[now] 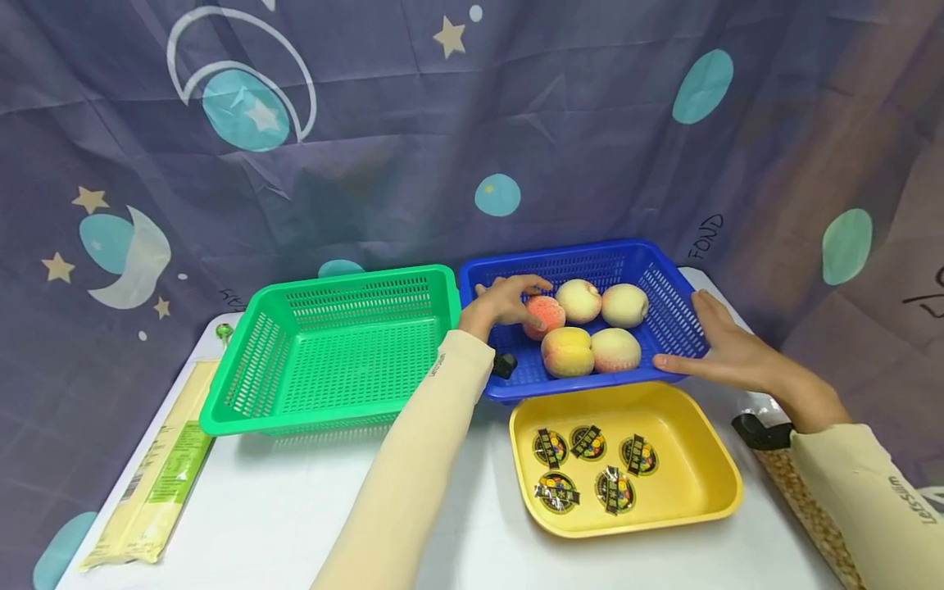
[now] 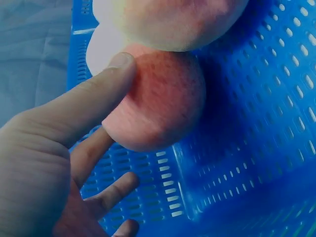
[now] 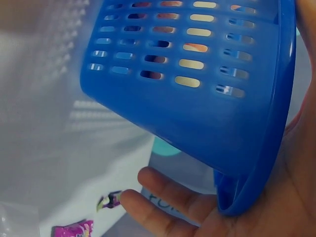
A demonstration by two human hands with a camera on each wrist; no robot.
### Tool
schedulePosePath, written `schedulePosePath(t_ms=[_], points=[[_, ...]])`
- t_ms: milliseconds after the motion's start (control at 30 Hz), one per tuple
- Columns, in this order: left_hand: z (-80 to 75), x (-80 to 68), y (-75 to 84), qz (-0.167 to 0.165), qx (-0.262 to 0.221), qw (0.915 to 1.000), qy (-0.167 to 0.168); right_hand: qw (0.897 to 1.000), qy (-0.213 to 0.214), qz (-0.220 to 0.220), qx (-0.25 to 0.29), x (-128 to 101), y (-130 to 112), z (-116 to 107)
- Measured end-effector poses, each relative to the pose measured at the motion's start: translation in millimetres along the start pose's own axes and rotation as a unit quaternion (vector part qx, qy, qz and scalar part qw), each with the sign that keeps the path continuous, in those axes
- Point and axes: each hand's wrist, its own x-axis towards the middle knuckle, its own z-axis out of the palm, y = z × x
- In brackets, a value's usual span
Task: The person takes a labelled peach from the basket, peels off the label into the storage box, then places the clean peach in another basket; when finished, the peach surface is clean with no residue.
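In the head view, several peaches lie in a blue basket (image 1: pixel 531 385). My left hand (image 1: pixel 509 301) reaches over its left side to a small red peach (image 1: pixel 544 315). In the left wrist view the thumb (image 2: pixel 106 86) presses on this peach, with the index finger behind it and the other fingers spread. A yellow peach (image 1: pixel 568 352) and paler ones sit close beside it. My right hand (image 1: pixel 737 348) holds the basket at its front right corner, thumb at the front rim. The right wrist view shows its fingers (image 3: pixel 168 207) outside the basket wall.
A green basket (image 1: pixel 354 360) stands to the left. In front of the blue basket is a yellow tray (image 1: pixel 686 492) with several round black stickers (image 1: pixel 588 442). A long packet (image 1: pixel 165 467) lies at the left edge, and a bag of tan kernels (image 1: pixel 807 500) near the right sleeve.
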Motion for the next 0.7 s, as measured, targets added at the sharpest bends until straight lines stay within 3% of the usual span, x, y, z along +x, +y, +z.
schedulePosePath(t_ms=[267,467,700], points=[[-12.4,-7.5,6.1,0.004,0.001,0.9999,0.010,1.000,-0.004,0.002,-0.003,4,0,0],[-26.9,-16.1,11.5,0.042,0.003,0.9988,0.025,1.000,-0.004,0.003,-0.003,6,7,-2],[-52.8,-48.2,0.3,0.056,-0.011,0.9974,0.043,1.000,-0.009,0.005,-0.006,9,10,-2]])
